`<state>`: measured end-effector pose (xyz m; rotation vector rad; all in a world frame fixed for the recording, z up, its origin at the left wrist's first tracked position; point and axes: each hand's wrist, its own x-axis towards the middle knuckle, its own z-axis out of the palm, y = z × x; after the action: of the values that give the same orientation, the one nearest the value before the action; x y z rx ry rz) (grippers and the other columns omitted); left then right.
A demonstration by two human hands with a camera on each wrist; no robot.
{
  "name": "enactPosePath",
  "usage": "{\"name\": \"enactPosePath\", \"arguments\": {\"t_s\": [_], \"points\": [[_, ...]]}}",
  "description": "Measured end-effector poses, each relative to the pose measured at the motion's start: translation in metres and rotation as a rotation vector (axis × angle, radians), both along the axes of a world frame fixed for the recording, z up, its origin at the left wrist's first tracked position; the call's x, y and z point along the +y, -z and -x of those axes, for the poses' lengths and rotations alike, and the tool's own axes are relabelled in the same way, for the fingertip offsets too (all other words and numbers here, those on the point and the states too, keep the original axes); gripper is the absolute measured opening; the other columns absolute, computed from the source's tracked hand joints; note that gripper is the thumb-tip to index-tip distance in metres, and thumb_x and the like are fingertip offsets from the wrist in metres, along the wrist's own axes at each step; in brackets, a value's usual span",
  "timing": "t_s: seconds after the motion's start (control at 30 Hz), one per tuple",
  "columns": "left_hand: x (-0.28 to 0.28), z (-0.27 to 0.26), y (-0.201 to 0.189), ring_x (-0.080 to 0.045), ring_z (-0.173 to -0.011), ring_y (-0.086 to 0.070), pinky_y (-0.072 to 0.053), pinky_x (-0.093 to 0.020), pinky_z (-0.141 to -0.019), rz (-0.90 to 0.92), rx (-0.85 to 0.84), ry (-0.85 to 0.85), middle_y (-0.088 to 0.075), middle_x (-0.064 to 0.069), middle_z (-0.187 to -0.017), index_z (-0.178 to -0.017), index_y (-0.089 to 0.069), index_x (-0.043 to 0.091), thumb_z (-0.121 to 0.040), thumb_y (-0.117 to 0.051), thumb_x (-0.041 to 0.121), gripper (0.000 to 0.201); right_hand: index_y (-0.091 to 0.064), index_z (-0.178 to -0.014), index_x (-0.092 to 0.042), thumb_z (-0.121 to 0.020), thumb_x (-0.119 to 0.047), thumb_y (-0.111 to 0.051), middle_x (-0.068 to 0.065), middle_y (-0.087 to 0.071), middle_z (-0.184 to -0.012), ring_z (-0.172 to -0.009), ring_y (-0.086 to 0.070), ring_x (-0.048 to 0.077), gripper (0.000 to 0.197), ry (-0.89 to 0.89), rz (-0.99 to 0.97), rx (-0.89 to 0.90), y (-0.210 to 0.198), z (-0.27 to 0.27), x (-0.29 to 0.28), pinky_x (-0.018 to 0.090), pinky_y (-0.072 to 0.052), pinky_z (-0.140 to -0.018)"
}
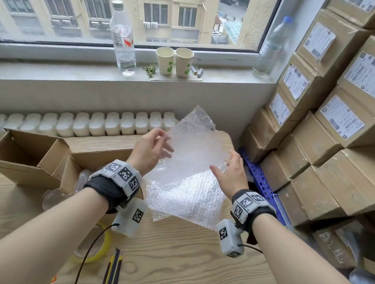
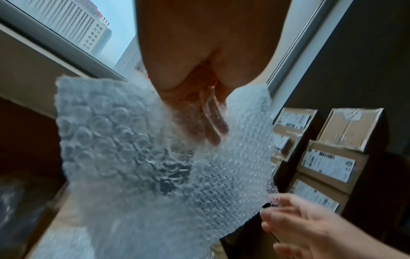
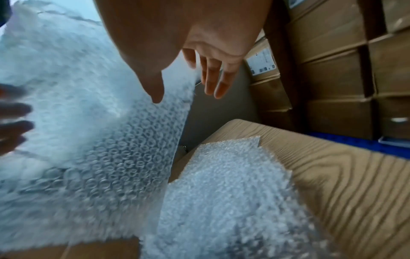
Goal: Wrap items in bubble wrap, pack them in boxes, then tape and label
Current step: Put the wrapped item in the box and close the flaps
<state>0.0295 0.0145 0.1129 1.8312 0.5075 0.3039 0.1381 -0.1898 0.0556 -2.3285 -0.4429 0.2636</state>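
A clear bubble wrap sheet (image 1: 192,152) (image 2: 155,175) (image 3: 88,122) is raised, tilted, above the wooden table (image 1: 176,271). My left hand (image 1: 153,148) is at its left edge, and its straight fingers (image 2: 213,126) show through the wrap from behind. My right hand (image 1: 229,170) (image 2: 299,227) pinches the right edge, thumb (image 3: 155,91) on the near face and the other fingers (image 3: 213,84) past the edge. More bubble wrap (image 3: 233,192) (image 1: 172,216) lies under it on the table. An open cardboard box (image 1: 25,156) stands at the left.
A yellow tape roll (image 1: 98,251) and a utility knife (image 1: 111,275) lie near the table's front. White bottles (image 1: 88,126) line the wall behind. Labelled cardboard boxes (image 1: 339,138) are stacked high at the right, beside a blue perforated rack (image 1: 262,182). A water bottle (image 1: 124,38) and paper cups (image 1: 173,61) stand on the sill.
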Motion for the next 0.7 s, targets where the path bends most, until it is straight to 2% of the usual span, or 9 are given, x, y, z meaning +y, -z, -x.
{"name": "enactPosePath", "arguments": {"t_s": [0.1,0.2,0.3,0.4,0.47,0.57,0.63,0.7], "points": [[0.019,0.011,-0.02,-0.013,-0.064,-0.068,-0.054,-0.019,-0.056,0.028,-0.082,-0.028,-0.066,-0.012,-0.082,-0.098,-0.052,0.006,-0.099,-0.041,0.017,0.016,-0.026,-0.141,-0.007,-0.08,-0.028,-0.073,0.01,-0.038,-0.14,-0.126,-0.043,0.023,0.079,0.069,-0.137,0.195,-0.004,0.004,0.017,0.036,-0.036,-0.106],[0.038,0.026,-0.031,-0.013,-0.059,-0.068,-0.055,-0.022,-0.054,0.115,-0.14,-0.071,-0.066,-0.012,-0.077,-0.095,-0.051,0.009,-0.1,-0.04,0.015,0.013,-0.031,-0.141,-0.009,-0.081,-0.025,-0.073,0.01,-0.048,-0.138,-0.123,-0.048,0.022,0.075,0.059,-0.357,0.511,-0.007,0.011,0.038,0.036,-0.04,-0.101],[0.058,0.043,-0.036,-0.02,-0.065,-0.069,-0.056,-0.025,-0.058,0.181,-0.16,-0.123,-0.067,-0.012,-0.08,-0.095,-0.052,0.01,-0.099,-0.041,0.015,0.013,-0.039,-0.135,-0.017,-0.084,-0.024,-0.069,0.01,-0.056,-0.13,-0.116,-0.055,0.022,0.059,0.005,-0.542,0.702,-0.018,0.023,0.06,0.039,-0.04,-0.1],[0.078,0.063,-0.037,-0.026,-0.072,-0.069,-0.057,-0.031,-0.065,0.261,-0.168,-0.197,-0.068,-0.014,-0.084,-0.092,-0.053,0.014,-0.099,-0.043,0.016,0.013,-0.048,-0.122,-0.018,-0.086,-0.013,-0.066,0.012,-0.063,-0.117,-0.105,-0.062,0.022,0.041,-0.069,-0.598,0.739,-0.028,0.035,0.079,0.041,-0.041,-0.1],[0.09,0.075,-0.036,-0.025,-0.074,-0.069,-0.058,-0.033,-0.068,0.303,-0.161,-0.253,-0.068,-0.016,-0.087,-0.094,-0.053,0.013,-0.099,-0.043,0.016,0.011,-0.049,-0.121,-0.013,-0.085,-0.005,-0.066,0.014,-0.064,-0.106,-0.095,-0.064,0.022,0.04,-0.084,-0.63,0.766,-0.032,0.043,0.091,0.039,-0.045,-0.095],[0.106,0.093,-0.031,-0.02,-0.072,-0.069,-0.058,-0.028,-0.063,0.317,-0.162,-0.32,-0.067,-0.016,-0.087,-0.109,-0.047,0.008,-0.098,-0.045,0.013,0.012,-0.046,-0.116,-0.009,-0.084,0.002,-0.063,0.013,-0.063,-0.094,-0.084,-0.065,0.022,0.038,-0.064,-0.674,0.792,-0.038,0.055,0.106,0.035,-0.05,-0.082],[0.118,0.106,-0.026,-0.021,-0.072,-0.069,-0.057,-0.029,-0.06,0.258,-0.155,-0.372,-0.068,-0.014,-0.086,-0.119,-0.044,0.014,-0.095,-0.052,0.011,0.026,-0.043,-0.11,-0.008,-0.084,0.006,-0.062,0.013,-0.06,-0.091,-0.079,-0.064,0.024,0.036,-0.045,-0.686,0.766,-0.041,0.061,0.113,0.036,-0.053,-0.079],[0.128,0.119,-0.02,-0.021,-0.069,-0.069,-0.056,-0.029,-0.059,0.177,-0.127,-0.382,-0.068,-0.013,-0.084,-0.12,-0.047,0.022,-0.092,-0.056,0.008,0.033,-0.046,-0.101,-0.009,-0.084,0.007,-0.062,0.013,-0.059,-0.089,-0.076,-0.064,0.024,0.029,-0.055,-0.663,0.708,-0.044,0.066,0.118,0.034,-0.056,-0.073]]}}
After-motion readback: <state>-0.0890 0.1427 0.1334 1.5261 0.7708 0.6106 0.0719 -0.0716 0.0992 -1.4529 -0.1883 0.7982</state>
